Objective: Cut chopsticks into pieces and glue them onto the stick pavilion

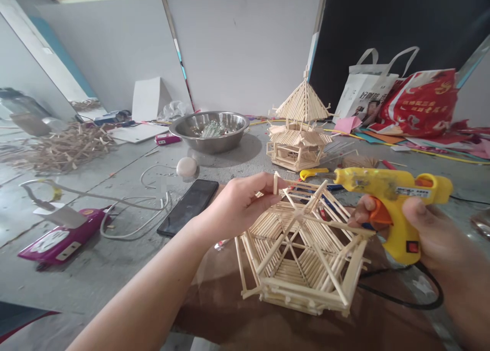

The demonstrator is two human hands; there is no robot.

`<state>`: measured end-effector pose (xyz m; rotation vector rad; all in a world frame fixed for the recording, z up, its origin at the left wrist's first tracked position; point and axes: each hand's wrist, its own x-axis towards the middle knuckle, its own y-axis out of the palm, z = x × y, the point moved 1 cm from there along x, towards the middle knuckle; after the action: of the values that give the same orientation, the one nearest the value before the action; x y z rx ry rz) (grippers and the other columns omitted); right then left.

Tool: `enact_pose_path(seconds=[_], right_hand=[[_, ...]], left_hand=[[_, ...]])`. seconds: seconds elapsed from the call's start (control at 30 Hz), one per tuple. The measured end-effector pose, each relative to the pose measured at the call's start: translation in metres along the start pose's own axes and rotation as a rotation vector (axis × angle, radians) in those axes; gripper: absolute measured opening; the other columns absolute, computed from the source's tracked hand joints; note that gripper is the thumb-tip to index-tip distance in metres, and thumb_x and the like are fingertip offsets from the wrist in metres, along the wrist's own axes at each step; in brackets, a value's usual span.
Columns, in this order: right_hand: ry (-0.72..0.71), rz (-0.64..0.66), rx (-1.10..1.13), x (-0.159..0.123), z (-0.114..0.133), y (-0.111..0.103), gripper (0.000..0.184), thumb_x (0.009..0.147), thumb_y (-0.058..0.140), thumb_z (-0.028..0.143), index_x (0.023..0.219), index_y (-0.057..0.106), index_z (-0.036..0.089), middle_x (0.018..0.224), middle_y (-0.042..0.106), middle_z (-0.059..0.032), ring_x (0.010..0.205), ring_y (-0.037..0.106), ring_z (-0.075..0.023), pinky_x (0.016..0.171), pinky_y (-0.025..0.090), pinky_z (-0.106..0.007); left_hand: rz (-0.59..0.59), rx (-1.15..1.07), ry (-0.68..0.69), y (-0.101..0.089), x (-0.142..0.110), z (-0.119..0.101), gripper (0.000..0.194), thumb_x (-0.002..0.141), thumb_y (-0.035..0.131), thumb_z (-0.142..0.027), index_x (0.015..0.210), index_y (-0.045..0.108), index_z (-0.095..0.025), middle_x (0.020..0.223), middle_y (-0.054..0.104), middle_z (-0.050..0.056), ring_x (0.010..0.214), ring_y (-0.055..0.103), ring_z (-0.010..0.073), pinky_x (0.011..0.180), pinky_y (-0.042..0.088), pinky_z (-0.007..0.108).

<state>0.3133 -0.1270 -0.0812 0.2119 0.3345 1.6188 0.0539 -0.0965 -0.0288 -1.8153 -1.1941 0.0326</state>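
With thumb and fingers closed, my left hand [245, 200] pinches a short wooden stick [276, 183] at the far left rim of a wooden stick frame [298, 284]. That frame is many-sided, with spokes meeting in its middle and rows of thin sticks inside. My right hand [429, 223] is wrapped round the grip of a yellow hot glue gun [383, 183], fingers at its orange trigger. Its nozzle points left, above the frame's far right side. Below both lies a brown sheet [218, 300].
Behind stands a stick pavilion model [302, 106]. A steel bowl [210, 144] is left of it. A phone [189, 206], a purple power strip [65, 239] with a white cable, and a pile of wood strips [65, 147] lie on the left. Bags [417, 103] stand at the back right.
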Motion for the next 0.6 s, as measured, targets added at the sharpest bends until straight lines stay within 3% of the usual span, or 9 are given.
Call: enact_pose_path(seconds=[0.1, 0.33, 0.47, 0.6], right_hand=[[0.023, 0.036, 0.000, 0.0006, 0.0006, 0.0002, 0.038, 0.052, 0.063, 0.050, 0.077, 0.059, 0.021, 0.071, 0.059, -0.0061, 0.063, 0.059, -0.0238, 0.054, 0.050, -0.038], [-0.086, 0.012, -0.111, 0.0039, 0.0031, -0.0034, 0.039, 0.054, 0.063, 0.049, 0.080, 0.061, 0.021, 0.072, 0.058, -0.0054, 0.066, 0.058, -0.0207, 0.055, 0.050, -0.031], [-0.037, 0.030, -0.071, 0.0025, 0.0023, 0.0015, 0.040, 0.053, 0.062, 0.052, 0.078, 0.060, 0.021, 0.069, 0.058, -0.0048, 0.062, 0.057, -0.0195, 0.053, 0.050, -0.030], [-0.079, -0.023, -0.080, 0.0009, 0.0034, 0.0050, 0.037, 0.052, 0.064, 0.050, 0.074, 0.061, 0.020, 0.067, 0.057, -0.0035, 0.064, 0.058, -0.0182, 0.059, 0.051, -0.028]], left_hand=[[-0.001, 0.002, -0.008, 0.0002, 0.0001, -0.0004, 0.012, 0.078, 0.042, -0.020, 0.081, 0.052, -0.014, 0.075, 0.059, 0.001, 0.064, 0.049, 0.0050, 0.058, 0.041, 0.016], [0.003, 0.012, -0.005, 0.0017, 0.0032, -0.0004, 0.012, 0.078, 0.043, -0.020, 0.082, 0.053, -0.015, 0.076, 0.059, 0.000, 0.065, 0.049, 0.0051, 0.062, 0.040, 0.017], [0.036, 0.005, -0.004, 0.0015, 0.0037, -0.0009, 0.015, 0.079, 0.041, -0.022, 0.082, 0.053, -0.014, 0.077, 0.059, 0.001, 0.066, 0.050, 0.0058, 0.063, 0.040, 0.018], [0.061, 0.001, -0.010, 0.0005, 0.0037, -0.0013, 0.017, 0.079, 0.040, -0.022, 0.087, 0.054, -0.014, 0.079, 0.058, 0.001, 0.067, 0.049, 0.0061, 0.063, 0.040, 0.018]])
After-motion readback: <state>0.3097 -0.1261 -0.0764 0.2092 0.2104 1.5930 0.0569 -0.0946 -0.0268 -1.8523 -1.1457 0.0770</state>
